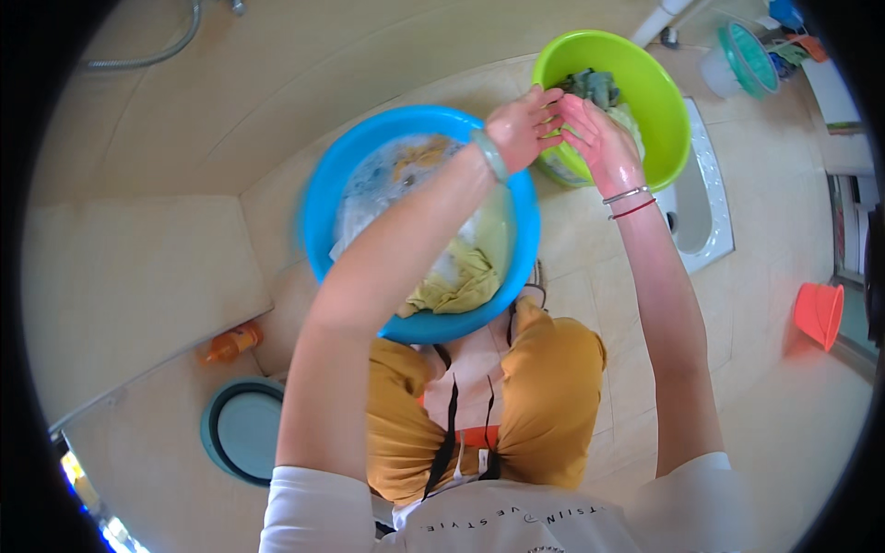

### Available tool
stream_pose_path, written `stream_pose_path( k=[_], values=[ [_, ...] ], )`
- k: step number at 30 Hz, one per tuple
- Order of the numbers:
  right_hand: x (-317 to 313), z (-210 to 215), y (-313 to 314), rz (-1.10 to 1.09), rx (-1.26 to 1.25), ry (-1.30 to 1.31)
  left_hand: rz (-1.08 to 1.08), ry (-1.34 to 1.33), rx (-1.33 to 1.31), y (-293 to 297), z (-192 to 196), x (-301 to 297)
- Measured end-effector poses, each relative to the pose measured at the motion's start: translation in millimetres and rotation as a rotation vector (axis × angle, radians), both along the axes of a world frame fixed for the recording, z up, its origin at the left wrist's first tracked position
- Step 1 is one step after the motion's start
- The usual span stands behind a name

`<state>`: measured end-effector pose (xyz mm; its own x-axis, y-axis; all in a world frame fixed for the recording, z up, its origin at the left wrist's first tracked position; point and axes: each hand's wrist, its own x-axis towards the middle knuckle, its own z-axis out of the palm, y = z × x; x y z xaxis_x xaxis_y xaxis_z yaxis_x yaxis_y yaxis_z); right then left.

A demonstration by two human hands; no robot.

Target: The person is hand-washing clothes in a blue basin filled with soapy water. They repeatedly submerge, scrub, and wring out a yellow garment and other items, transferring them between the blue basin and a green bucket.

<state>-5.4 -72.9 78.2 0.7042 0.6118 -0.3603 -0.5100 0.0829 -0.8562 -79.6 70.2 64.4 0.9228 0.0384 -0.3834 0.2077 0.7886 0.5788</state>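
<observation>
Wet skin, item one: our left hand (524,124) and right hand (595,138) met above the near rim of the green basin (666,111), fingertips touching, fingers loosely spread. Neither hand was clamped on anything that we could make out; whether a small scrap of cloth sat between the fingertips we could not tell.

Item two: a pale green bangle (490,155) on our left wrist, and thin bracelets (629,201), one silvery and one red, on our right wrist.

Item three: dark green cloth (595,88) lay in the green basin just beyond our fingers, heaped on paler fabric (629,122). We judged this basin to hold the pieces already moved across.

Item four: the blue basin (324,198) stood just beside the green one, under our left forearm. It held soapy water (383,180), yellow-green cloth (461,281) at its near side and an ochre piece (419,157) towards the far side. We judged these to be the washing left to do, so the work stood partway through.

Item five, surroundings: an orange bottle (230,343) lay on the tiled floor (793,433) to our left, near a teal basin (241,429). A white squat pan (702,198) lay right of the green basin, and a red dustpan-like scoop (819,313) further right. A shower hose (152,51) curved at the far left.
</observation>
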Motion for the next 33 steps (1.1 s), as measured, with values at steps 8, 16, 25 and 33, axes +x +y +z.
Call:
stream_pose_path(
  k=[8, 16, 25, 33],
  values=[
    [-79.5, -25.3, 76.1, 0.301, 0.13, 0.243, 0.113, 0.079, -0.068, 91.1, -8.2, -143.1],
    [-134.9, -150.1, 126.4, 0.608, -0.314, -0.056, 0.259, 0.318, -0.1, 111.3, -113.7, -235.6],
    [-125.3, -259.6, 161.0, 0.694, -0.711, -1.229, 0.429, 0.618, 0.198, 139.4, -231.1, -232.0],
    [-104.1, -277.2, 163.8, 0.824, -0.887, -1.008, 0.134, 0.414, 0.507, 138.8, -258.6, -242.7]
  ],
)
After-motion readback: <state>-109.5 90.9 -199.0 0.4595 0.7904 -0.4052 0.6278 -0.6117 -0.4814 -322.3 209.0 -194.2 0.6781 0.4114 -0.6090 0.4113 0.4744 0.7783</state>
